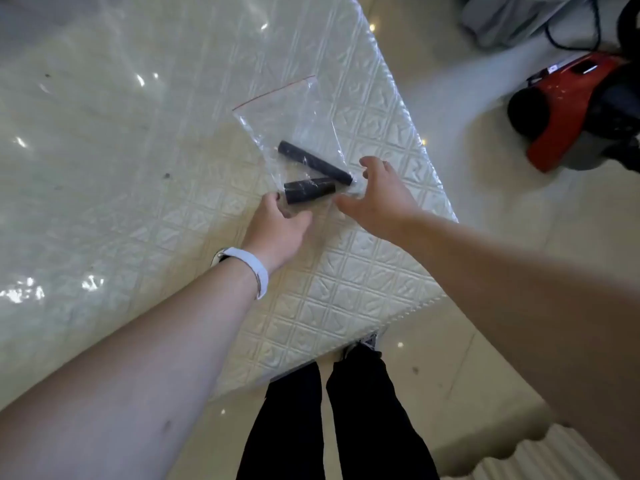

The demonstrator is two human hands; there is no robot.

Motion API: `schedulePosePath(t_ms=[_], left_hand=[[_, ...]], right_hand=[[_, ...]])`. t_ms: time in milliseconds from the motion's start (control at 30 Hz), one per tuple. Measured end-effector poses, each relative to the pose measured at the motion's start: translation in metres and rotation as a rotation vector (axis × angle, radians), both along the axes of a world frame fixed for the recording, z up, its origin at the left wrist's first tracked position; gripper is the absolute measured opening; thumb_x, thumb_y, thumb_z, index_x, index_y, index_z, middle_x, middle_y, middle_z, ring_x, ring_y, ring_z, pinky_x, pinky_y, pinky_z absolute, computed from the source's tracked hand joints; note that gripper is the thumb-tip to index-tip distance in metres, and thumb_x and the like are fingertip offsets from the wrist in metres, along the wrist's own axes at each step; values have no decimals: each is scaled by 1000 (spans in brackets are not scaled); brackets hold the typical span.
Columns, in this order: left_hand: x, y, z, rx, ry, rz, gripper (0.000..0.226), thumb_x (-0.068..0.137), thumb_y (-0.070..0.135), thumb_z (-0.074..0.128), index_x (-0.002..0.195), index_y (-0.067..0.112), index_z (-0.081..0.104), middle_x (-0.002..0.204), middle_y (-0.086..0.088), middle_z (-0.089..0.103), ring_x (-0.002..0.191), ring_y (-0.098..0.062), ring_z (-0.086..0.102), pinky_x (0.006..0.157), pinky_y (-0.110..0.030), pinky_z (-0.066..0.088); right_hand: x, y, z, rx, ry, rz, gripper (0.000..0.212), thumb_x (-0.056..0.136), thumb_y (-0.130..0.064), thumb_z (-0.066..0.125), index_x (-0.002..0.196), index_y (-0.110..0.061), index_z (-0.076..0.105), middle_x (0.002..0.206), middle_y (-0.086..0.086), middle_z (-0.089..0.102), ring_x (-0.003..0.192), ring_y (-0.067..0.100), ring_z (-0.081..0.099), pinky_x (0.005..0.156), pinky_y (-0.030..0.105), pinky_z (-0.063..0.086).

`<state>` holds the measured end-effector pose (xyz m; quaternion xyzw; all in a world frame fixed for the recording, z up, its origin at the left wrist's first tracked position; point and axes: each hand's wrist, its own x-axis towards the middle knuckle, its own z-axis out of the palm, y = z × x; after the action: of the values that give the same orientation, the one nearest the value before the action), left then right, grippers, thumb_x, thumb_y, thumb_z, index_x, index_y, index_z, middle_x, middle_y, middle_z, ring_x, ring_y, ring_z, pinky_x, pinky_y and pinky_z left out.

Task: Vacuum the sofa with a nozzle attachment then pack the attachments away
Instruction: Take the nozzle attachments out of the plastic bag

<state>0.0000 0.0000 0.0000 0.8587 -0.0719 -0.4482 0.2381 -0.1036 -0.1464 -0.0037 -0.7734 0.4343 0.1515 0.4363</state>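
A clear zip bag with a red seal line lies on the white embossed table cover. Inside it lie two black nozzle attachments: a long thin one and a shorter, thicker one. My left hand, with a white wristband, touches the bag's near corner by the short nozzle, its fingertips curled on the plastic. My right hand hovers at the bag's right edge with fingers spread, holding nothing I can see.
A red and black vacuum cleaner stands on the tiled floor to the right, with a black cable behind it. The table edge runs diagonally past my legs. A ribbed white mat lies at bottom right.
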Motion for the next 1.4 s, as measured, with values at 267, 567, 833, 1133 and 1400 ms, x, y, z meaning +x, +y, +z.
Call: schedulePosePath(t_ms=[267, 567, 833, 1133, 1400], left_hand=[[9, -24, -22, -97, -12, 235, 43, 90, 50, 61, 119, 22, 47, 107, 4, 59, 88, -19, 62, 78, -37, 51], [7, -37, -23, -150, -6, 275, 29, 90, 36, 63, 115, 24, 55, 100, 6, 64, 80, -10, 60, 63, -26, 44], [-9, -41, -17, -281, 68, 385, 48, 85, 19, 72, 128, 19, 52, 108, 6, 66, 100, -11, 65, 85, -27, 52], [-5, -38, 39, -478, 146, 484, 44, 84, 9, 74, 124, 15, 55, 100, -2, 71, 93, -17, 73, 79, -32, 60], [8, -45, 113, -555, 268, 347, 15, 89, 11, 71, 101, 7, 63, 92, -13, 71, 78, -22, 71, 69, -34, 60]], right_hand=[[17, -3, -20, 20, -26, 12, 59, 85, -45, 68, 138, -24, 50, 122, -4, 39, 105, 19, 54, 78, 27, 43], [15, 8, -32, -30, -85, 23, 37, 80, -27, 71, 109, -21, 49, 108, -4, 47, 101, 22, 49, 74, 29, 36], [11, 23, -20, 105, -139, -76, 39, 75, -31, 76, 107, -23, 55, 105, 0, 61, 85, 16, 59, 64, 29, 40], [5, 33, 46, 158, -314, -217, 31, 80, -18, 71, 105, -24, 53, 77, -11, 60, 66, 10, 58, 63, 29, 48], [-3, 43, 122, 106, -352, -289, 41, 81, -15, 71, 106, -37, 46, 83, -16, 62, 77, 1, 61, 65, 19, 48]])
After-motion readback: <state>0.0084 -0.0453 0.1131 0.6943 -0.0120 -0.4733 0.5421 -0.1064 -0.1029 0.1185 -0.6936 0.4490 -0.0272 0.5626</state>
